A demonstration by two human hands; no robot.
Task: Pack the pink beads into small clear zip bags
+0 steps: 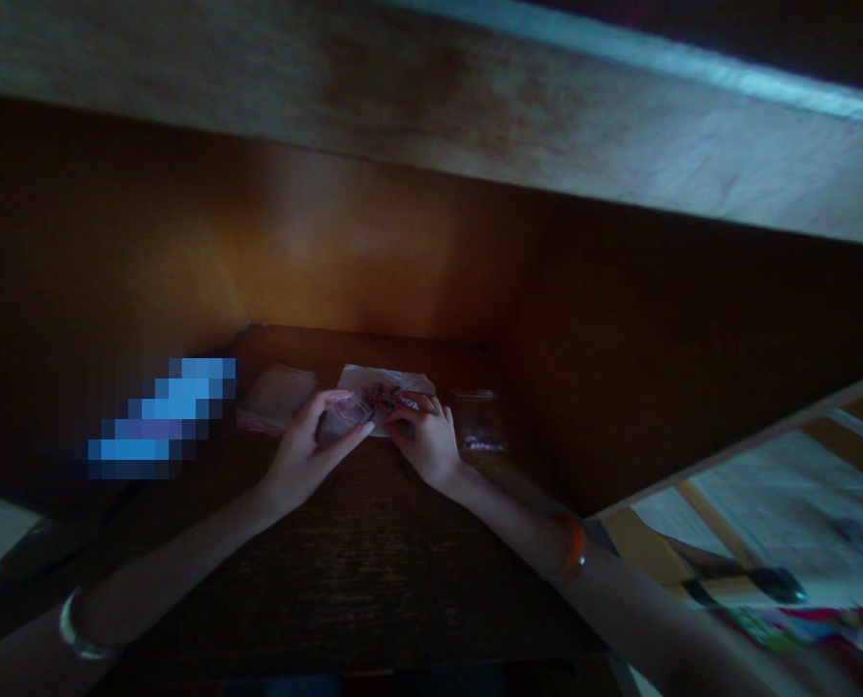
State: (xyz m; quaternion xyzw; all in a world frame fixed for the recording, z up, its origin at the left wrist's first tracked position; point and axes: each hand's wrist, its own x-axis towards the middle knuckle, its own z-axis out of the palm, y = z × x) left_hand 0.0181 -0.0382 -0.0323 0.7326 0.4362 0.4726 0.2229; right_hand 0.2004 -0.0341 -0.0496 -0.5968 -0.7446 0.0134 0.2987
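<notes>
Overhead board: A pale, worn board (431, 116) crosses the upper foreground at a slant, above the work space.
Left wrist: A silvery bangle (82, 629) encircles the left forearm.
Right wrist: An orange band (572, 547) encircles the right forearm.
Work surface: A dark wooden surface (358, 552) extends beneath both forearms; light is low.
Left hand: The left hand (300, 457) forms a C, thumb and fingers moderately apart, holding a clear bag (348, 411) between them.
Clear bag position: At the left hand's fingertips, over the left part of the white sheet, just beside the small pieces.
Right hand: The right hand (431, 443) has its fingers bent, with a narrow gap toward the thumb, at the right side of the small pieces; whether it grips one cannot be told.
Small pieces: Reddish and dark small pieces (383, 395) lie in a cluster between the two hands, on the white sheet (358, 375).
Right side: A filled bag (481, 423), transparent, lies just beside the right hand, with pinkish contents along its near edge.
Left side: A pale stack (278, 392) lies beyond the left hand; its individual layers are unclear.
Rear: A brown panel (380, 252) closes the far side.
</notes>
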